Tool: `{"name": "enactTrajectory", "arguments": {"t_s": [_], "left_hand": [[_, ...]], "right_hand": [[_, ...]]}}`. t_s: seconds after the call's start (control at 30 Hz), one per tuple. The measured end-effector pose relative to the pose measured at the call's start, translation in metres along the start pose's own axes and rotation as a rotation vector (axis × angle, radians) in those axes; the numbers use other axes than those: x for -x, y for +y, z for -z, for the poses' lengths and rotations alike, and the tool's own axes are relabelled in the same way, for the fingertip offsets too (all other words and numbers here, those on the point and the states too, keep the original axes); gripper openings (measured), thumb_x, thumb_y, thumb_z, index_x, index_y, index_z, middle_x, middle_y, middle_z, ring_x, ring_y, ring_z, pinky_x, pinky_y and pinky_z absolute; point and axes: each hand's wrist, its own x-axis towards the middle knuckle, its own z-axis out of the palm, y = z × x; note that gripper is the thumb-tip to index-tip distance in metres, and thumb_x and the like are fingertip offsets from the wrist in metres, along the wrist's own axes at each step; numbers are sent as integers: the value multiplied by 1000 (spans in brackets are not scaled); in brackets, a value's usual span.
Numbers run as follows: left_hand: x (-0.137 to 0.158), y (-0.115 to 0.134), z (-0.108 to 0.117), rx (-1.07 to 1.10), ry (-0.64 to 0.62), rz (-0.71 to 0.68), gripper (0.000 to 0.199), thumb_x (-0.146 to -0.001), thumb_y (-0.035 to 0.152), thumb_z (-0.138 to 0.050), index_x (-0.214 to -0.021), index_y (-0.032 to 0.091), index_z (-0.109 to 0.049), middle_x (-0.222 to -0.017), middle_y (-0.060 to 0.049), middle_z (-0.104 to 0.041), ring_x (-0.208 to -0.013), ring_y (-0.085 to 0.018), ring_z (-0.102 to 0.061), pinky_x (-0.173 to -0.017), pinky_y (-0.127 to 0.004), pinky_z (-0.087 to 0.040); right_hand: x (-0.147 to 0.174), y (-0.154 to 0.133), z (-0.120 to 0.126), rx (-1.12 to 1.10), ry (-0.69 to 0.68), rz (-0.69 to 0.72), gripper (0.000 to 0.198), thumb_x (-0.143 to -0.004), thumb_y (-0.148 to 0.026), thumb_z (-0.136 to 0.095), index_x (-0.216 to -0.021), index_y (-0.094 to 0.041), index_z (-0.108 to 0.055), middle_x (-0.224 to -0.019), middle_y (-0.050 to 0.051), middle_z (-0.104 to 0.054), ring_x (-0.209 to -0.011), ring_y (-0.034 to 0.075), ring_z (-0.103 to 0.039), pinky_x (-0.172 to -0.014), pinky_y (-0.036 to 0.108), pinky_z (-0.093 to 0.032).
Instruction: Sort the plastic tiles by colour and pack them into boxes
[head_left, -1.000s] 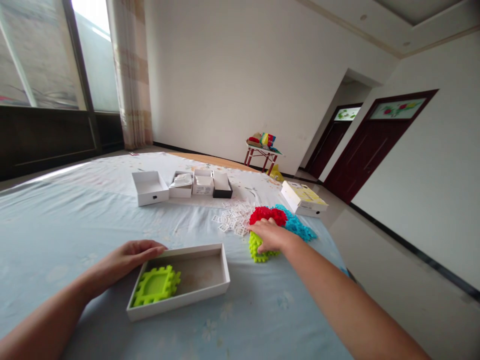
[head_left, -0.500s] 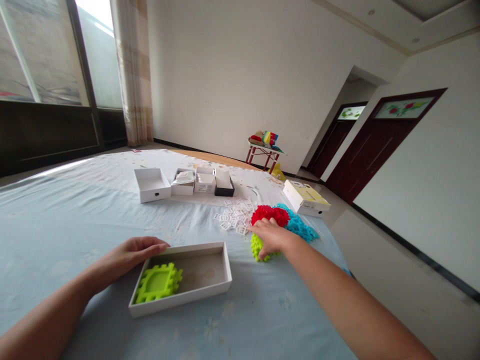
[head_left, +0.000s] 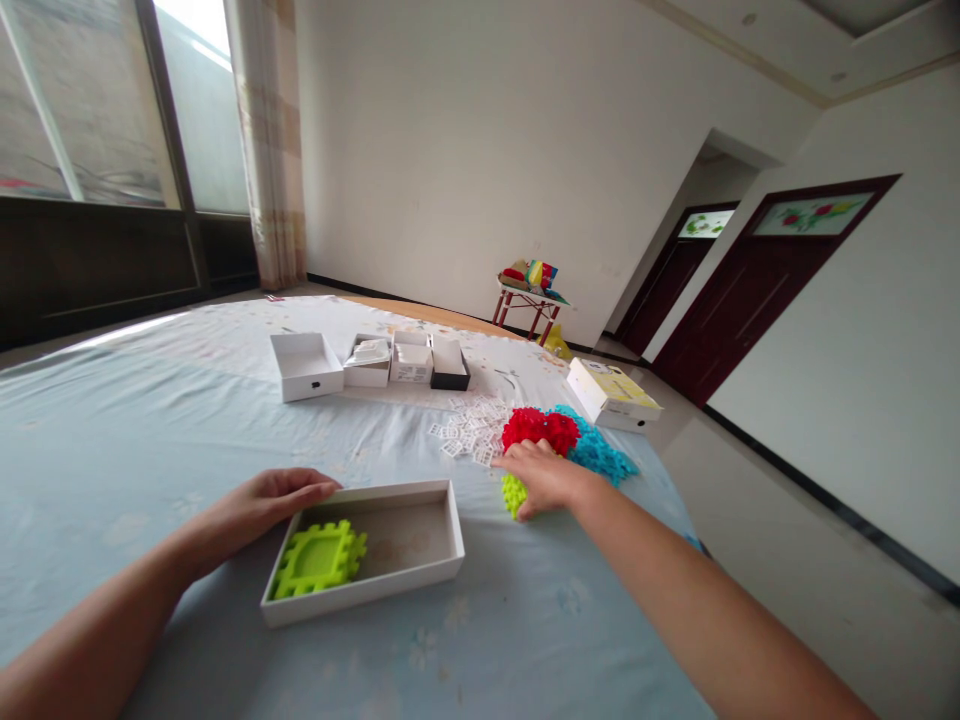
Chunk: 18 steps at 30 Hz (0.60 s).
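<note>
A shallow white box (head_left: 442,578) lies in front of me. At its left end are bright green foam-like interlocking tiles (head_left: 319,560) with notched edges. My left hand (head_left: 289,490) pinches the box's far left rim, thumb on the near side and the other fingers partly hidden behind. My right hand (head_left: 541,475) is curled over a stack of green notched tiles (head_left: 513,494) on the cloth, with the thumb on the near side. Its palm hides most of that stack. Just beyond the right hand lies a red pile of pieces (head_left: 541,428), with a blue pile (head_left: 604,455) to its right.
White small pieces (head_left: 469,430) are scattered left of the red pile. Several boxes stand farther back, among them an open white box (head_left: 306,368) and a black one (head_left: 450,368). A yellow-topped box (head_left: 613,393) sits near the right edge of the cloth-covered table (head_left: 150,420).
My right hand has closed further over the green tiles, its thumb drawn in a little. The left hand keeps its place at the box rim, and the view has shifted slightly.
</note>
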Motion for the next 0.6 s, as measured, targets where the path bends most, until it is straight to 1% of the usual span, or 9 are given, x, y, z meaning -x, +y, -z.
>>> {"name": "enactTrajectory", "arguments": {"t_s": [0.1, 0.23, 0.43, 0.6], "left_hand": [[2, 2, -1, -14, 10, 1, 41, -64, 56, -62, -86, 22, -69, -84, -3, -72, -79, -24, -66, -69, -28, -51], [3, 3, -2, -23, 12, 9, 41, -63, 57, -63, -85, 23, -69, -84, -3, -73, -78, -23, -66, -68, -26, -52], [1, 0, 0, 11, -4, 0, 39, -65, 54, -63, -86, 22, -69, -83, -3, -72, -78, -23, -66, -69, -27, -51], [2, 1, -1, 18, -22, -4, 41, -67, 54, -62, -88, 19, -68, -85, -3, -73, -78, -23, -66, -69, -27, -50]], "right_hand": [[-1, 2, -2, -12, -16, 6, 86, -56, -41, -74, -133, -26, -38, -125, 12, -47, -114, 32, -40, -97, 48, -25], [-3, 4, -4, -8, -57, -13, 83, -56, -36, -73, -132, -27, -41, -123, 12, -50, -114, 33, -41, -97, 50, -24], [-3, -1, -3, 17, -63, 0, 81, -54, -32, -72, -129, -26, -44, -117, 11, -55, -110, 32, -44, -95, 46, -25], [-1, -6, -2, 32, -65, 16, 83, -54, -30, -69, -131, -24, -40, -115, 11, -56, -109, 30, -44, -93, 42, -26]]}}
